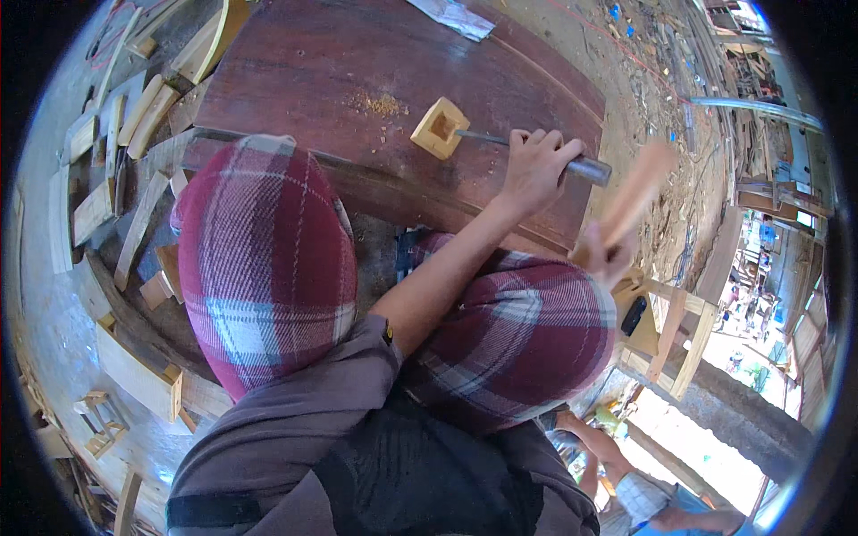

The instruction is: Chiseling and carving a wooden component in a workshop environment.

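Note:
My left hand (538,170) is wrapped round a chisel (590,170) with a dark, thick handle. Its thin metal shaft slants left, and the tip reaches a small pale wooden block (431,141) with a squarish hollow in it. The block rests on a dark reddish-brown wooden board (313,67) in front of my knees. To the right of the chisel handle, my right hand (612,255) grips a light wooden mallet (639,192), raised and apart from the handle. Motion blurs the mallet, so its exact shape is unclear.
Wood chips (380,104) lie on the board left of the block, and a pale sheet (456,18) sits at its far edge. Cut wood pieces (147,116) litter the floor at left. A wooden frame (688,344) stands at right. Another person's arm (599,442) shows at lower right.

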Demonstrator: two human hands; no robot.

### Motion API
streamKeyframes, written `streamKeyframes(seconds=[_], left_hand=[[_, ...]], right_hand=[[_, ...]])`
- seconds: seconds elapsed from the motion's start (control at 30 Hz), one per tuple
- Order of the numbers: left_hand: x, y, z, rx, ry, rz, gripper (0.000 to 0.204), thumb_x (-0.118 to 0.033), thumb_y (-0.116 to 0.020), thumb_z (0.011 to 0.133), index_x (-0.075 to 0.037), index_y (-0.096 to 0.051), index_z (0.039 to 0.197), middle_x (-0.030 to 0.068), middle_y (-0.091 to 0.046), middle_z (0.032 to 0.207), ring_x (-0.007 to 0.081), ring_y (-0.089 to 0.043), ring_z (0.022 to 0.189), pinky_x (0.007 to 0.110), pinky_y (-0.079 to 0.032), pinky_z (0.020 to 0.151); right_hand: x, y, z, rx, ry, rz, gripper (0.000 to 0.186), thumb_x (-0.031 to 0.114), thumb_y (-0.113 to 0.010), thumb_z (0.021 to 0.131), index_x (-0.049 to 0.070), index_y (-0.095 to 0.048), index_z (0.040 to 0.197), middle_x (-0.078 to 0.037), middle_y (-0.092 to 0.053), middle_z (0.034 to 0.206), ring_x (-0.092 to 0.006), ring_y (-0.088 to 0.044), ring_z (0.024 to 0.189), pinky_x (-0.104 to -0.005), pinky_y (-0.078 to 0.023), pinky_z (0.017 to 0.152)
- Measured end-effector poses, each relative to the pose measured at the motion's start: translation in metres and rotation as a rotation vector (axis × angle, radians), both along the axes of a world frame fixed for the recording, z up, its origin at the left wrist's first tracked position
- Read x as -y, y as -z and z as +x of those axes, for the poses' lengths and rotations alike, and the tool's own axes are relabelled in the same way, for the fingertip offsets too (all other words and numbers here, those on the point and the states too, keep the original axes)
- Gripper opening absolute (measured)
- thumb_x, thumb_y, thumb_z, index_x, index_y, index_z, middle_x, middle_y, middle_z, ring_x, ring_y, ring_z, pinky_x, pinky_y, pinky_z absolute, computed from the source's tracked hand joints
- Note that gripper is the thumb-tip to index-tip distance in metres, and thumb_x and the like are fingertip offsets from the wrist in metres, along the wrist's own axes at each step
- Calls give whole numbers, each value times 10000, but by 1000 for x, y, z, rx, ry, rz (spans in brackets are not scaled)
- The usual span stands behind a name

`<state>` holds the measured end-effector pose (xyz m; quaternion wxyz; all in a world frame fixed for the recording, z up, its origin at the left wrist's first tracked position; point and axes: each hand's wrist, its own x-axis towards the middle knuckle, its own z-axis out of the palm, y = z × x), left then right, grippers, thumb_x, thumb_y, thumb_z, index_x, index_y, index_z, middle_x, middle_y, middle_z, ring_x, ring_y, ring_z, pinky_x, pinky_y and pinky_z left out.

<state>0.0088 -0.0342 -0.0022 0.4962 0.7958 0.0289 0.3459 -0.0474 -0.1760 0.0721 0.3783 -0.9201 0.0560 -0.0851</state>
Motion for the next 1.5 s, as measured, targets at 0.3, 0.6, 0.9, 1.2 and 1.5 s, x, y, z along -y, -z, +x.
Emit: streamKeyframes(seconds=[0.3, 0.6, 0.9, 1.2, 1.5], left_hand=[[-19, 7, 3, -51, -3, 95, 335, -56, -668, 729, -193, -599, 1027, 9, -571, 877, 217, -559, 890, 406, -332, 820], [-14, 7, -1, -50, -15, 49, 331, -60, -660, 740, -192, -605, 1039, 15, -582, 882, 222, -569, 901, 407, -336, 824], [-23, -27, -1, 28, -65, -100, 396, -42, -658, 727, -207, -631, 1086, 33, -538, 841, 235, -545, 848, 416, -334, 797], [-16, -27, -2, 60, 23, -19, 454, -64, -689, 754, -235, -612, 1167, 25, -546, 851, 232, -559, 863, 403, -346, 806], [-5, -14, -3, -23, 110, -15, 427, -112, -685, 792, -246, -608, 1190, 24, -538, 865, 226, -544, 889, 414, -340, 815]], right_hand=[[-3, 16, 1, -78, 64, 117, 942, 362, -818, 693, -26, -360, 1419, -170, -565, 1202, -249, -542, 1056, -457, -416, 995], [-16, 20, 4, -26, -30, -51, 869, 304, -757, 768, -57, -337, 1437, -214, -603, 1129, -288, -604, 954, -379, -480, 885], [-23, -31, -13, 224, 56, 318, 702, 158, -732, 799, 7, -429, 1414, -165, -488, 1309, -272, -471, 1190, -392, -348, 1043], [0, -10, -8, 134, -102, 268, 731, 110, -750, 782, -7, -412, 1419, -152, -500, 1330, -267, -470, 1206, -380, -306, 1072], [2, -10, -6, 147, -128, 179, 750, 127, -760, 778, -11, -404, 1424, -157, -506, 1328, -267, -483, 1199, -386, -314, 1069]])
